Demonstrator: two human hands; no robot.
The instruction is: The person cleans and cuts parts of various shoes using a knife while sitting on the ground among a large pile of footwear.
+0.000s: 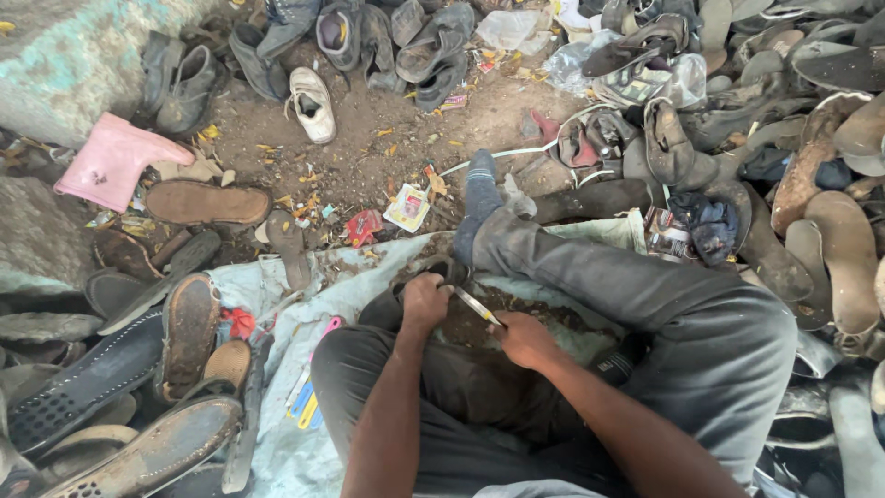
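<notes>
Sitting on the pale blue plastic sheet [304, 318], I press my left hand [425, 302] down on a dark worn shoe sole [433, 274]; its grip is closed over the edge of it. My right hand [525, 338] holds a thin tool with a yellow handle [477, 305], whose tip points at the sole, just beside my left fingers. Old muddy sandals [189, 332] lie around, and a pink rubber boot [115, 159] lies far left.
</notes>
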